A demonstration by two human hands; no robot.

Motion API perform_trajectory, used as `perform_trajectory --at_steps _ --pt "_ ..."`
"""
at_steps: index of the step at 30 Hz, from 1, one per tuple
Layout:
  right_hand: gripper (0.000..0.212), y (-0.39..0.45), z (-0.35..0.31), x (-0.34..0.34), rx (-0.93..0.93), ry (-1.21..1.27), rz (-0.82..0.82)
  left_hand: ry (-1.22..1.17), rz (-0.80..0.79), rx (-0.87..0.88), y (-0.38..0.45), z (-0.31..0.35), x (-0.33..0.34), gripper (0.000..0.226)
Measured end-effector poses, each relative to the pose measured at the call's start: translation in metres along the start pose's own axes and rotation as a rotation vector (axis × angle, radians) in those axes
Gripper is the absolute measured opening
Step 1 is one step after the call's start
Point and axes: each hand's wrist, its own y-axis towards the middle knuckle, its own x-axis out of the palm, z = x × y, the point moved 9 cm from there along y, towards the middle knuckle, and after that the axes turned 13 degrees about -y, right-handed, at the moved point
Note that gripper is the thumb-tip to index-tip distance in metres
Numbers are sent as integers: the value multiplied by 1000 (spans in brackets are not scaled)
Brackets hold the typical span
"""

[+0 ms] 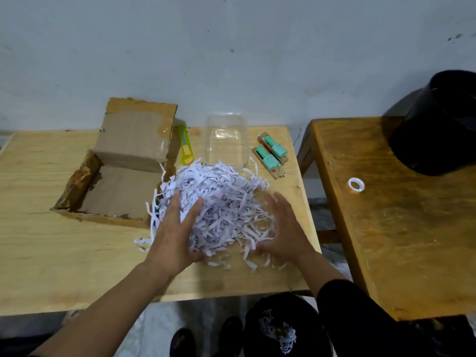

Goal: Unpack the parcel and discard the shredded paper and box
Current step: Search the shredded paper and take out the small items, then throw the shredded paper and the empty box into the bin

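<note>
One heap of white shredded paper (219, 202) lies on the light wooden table (51, 253), just right of the single cardboard box (121, 171), which sits open with its flaps up and its brown floor bare. Two hands flank the heap. The left hand (177, 228) lies against the heap's left side with its fingers straight and spread, pressing into the strips; the right hand (280, 225) cups the right side, fingers likewise extended and relaxed, neither hand curled round anything. A few loose strips trail onto the table toward the person. Behind the heap stands one clear plastic container (226, 140), its near edge touched by the paper. Between it and the box lies one yellow-green utility knife (186, 148). To the container's right rest two small bottles (273, 153) with mint-green caps, side by side on brown packaging. A second, darker wooden table (399, 228) stands to the right, apart from the first; on it sit one black bucket (438, 124) and one small white ring (356, 185). Below the table's near edge, one black bin (286, 328) shows some shredded strips inside.
</note>
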Motion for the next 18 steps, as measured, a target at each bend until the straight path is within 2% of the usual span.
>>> perform_trajectory --at_steps 4,10,14,18 --pt "119 30 -30 2 -160 -2 21 -148 -39 -48 5 -4 12 135" --pt "106 58 -64 15 -230 4 5 -267 -30 21 19 -6 5 130" --pt "92 51 -79 13 -240 93 55 -371 -15 4 21 -4 4 108" --pt "91 46 -82 9 -202 212 58 -535 1 -40 19 -7 -1 87"
